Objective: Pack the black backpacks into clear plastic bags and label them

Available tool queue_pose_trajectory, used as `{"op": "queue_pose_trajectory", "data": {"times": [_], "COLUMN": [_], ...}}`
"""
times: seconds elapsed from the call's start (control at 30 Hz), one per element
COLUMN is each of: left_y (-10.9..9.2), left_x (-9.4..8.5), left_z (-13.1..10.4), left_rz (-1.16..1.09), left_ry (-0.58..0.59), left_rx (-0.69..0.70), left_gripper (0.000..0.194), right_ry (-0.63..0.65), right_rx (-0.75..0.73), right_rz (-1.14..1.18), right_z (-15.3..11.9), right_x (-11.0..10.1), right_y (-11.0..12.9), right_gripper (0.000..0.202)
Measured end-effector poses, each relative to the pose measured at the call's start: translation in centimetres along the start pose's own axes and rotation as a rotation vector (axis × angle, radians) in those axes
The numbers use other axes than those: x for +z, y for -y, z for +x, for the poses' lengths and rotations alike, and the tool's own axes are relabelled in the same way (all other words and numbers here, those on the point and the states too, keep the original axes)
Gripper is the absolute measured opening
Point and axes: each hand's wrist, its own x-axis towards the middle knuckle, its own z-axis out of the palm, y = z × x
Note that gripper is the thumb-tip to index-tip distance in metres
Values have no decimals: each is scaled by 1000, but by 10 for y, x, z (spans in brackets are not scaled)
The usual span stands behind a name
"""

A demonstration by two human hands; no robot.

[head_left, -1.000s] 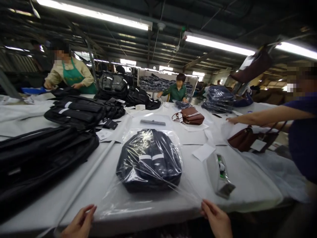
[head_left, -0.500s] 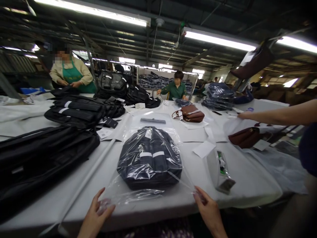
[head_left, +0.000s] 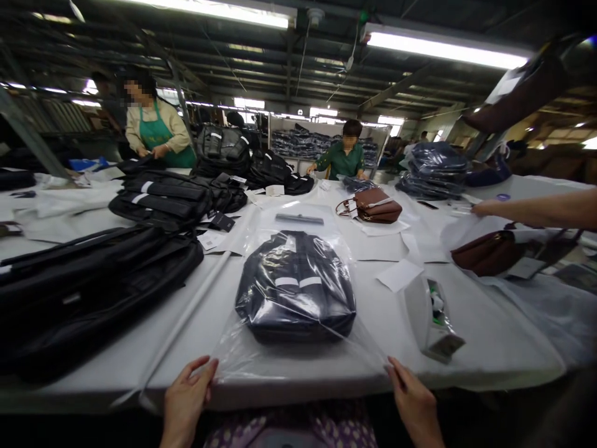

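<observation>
Head view: a dark backpack [head_left: 296, 292] lies inside a clear plastic bag [head_left: 261, 361] on the bench [head_left: 377, 311], midway between the two hands and farther off than both. The left hand [head_left: 184, 398] has its fingers [head_left: 199, 366] pinched together on the near left edge of the plastic; the right hand [head_left: 415, 401] is clamped the same way on the near right edge. Its film stretches between them, while the backpack itself sits apart from all the fingers. An open box [head_left: 433, 326] stands to the right, black bags [head_left: 97, 292] lie left, and a brown handbag [head_left: 377, 205] lies far right.
</observation>
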Motion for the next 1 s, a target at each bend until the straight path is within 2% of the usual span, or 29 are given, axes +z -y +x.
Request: {"op": "queue_pose_trajectory", "data": {"times": [0.07,0.17,0.23,0.3,0.37,0.5,0.6,0.63,0.7,0.73,0.77,0.8,0.87,0.93,1.0], "left_y": [1,-1,-4,-5,-1,15,13,4,-26,-46,-67,-86,-116,-127,-122], "left_x": [-6,-13,-17,-18,-17,-21,-36,-41,-44,-39,-29,-14,24,62,90], "left_z": [0,1,3,4,5,9,14,16,18,19,20,20,22,24,27], "left_rz": [52,63,70,79,63,17,180,299,561,648,689,741,921,1068,1149], "left_ry": [28,152,237,255,221,192,224,191,65,3,30,93,293,490,697], "left_rx": [-30,-31,-21,-8,20,62,118,174,397,586,812,1045,1373,1554,1666], "left_gripper": [60,57,53,49,47,51,54,54,52,51,52,57,63,65,68], "right_ry": [4,-16,29,106,179,214,244,226,122,46,-7,-3,100,215,310], "right_rx": [-22,93,123,130,125,30,-156,-228,-374,-448,-532,-623,-861,-1039,-1152], "right_rz": [-48,-132,-125,-71,-2,42,-11,-44,-114,-147,-163,-172,-202,-327,-414], "right_z": [-3,-1,1,2,0,-5,-5,-3,8,17,28,39,61,76,83], "right_x": [-2,-9,-13,-12,-6,0,-16,-25,-42,-47,-49,-46,-28,0,28], "right_y": [-5,-7,-7,-11,-19,-43,-55,-53,-31,-12,11,38,91,132,151], "right_gripper": [75,75,74,73,70,60,53,52,47,44,43,45,51,54,56]}}
